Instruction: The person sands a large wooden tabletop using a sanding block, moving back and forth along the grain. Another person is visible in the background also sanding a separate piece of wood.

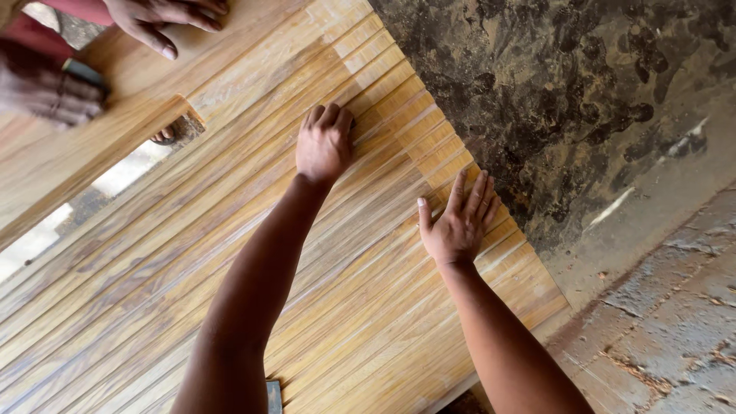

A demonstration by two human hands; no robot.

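A wide wooden panel [360, 307] with long parallel grooves lies flat under me. My left hand [325, 144] rests on its upper middle with the fingers curled over a small dark piece [352, 123], most of which is hidden. My right hand [458, 224] lies flat on the grooves near the panel's right edge, palm down, fingers spread, holding nothing. Both of my forearms reach in from the bottom of the view.
Another person's hand [165, 19] rests on the panel's smooth frame at top left; their other hand [47, 90] grips a dark block. An open slot [69, 211] in the panel shows the ground. Dark stained floor [583, 100] and rough paving [675, 330] lie to the right.
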